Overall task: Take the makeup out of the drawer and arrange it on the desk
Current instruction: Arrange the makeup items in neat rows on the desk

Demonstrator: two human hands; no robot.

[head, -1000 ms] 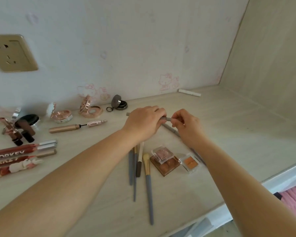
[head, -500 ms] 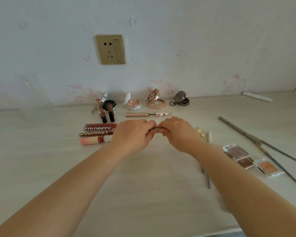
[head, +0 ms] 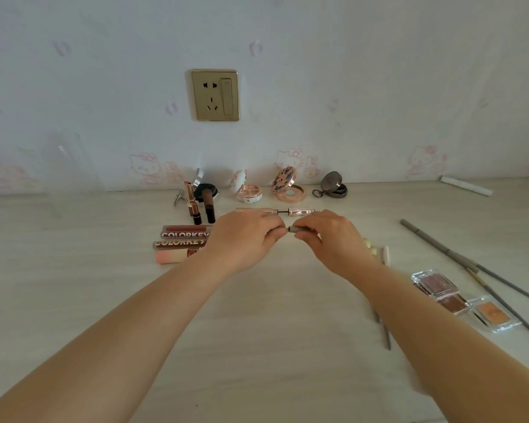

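My left hand (head: 245, 239) and my right hand (head: 333, 239) meet over the middle of the desk (head: 74, 285), fingers curled round a thin grey makeup pencil (head: 294, 229); only a short piece shows between them. Behind them lies a rose-gold liner pen (head: 275, 211). Left of the hands lie lip gloss tubes (head: 184, 235) and a peach tube (head: 173, 257). Two lipsticks (head: 200, 204) stand further back. Open compacts (head: 289, 187) line the wall.
Eyeshadow pans (head: 458, 297) and long grey pencils (head: 440, 248) lie at the right. Brushes (head: 384, 331) show partly behind my right forearm. A white stick (head: 466, 185) lies by the back wall. A gold socket (head: 215, 95) is on the wall above.
The view swung left, bringing the socket to centre. My hands carried the grey pencil from above the brushes to the middle of the desk; a small gap now shows between them.
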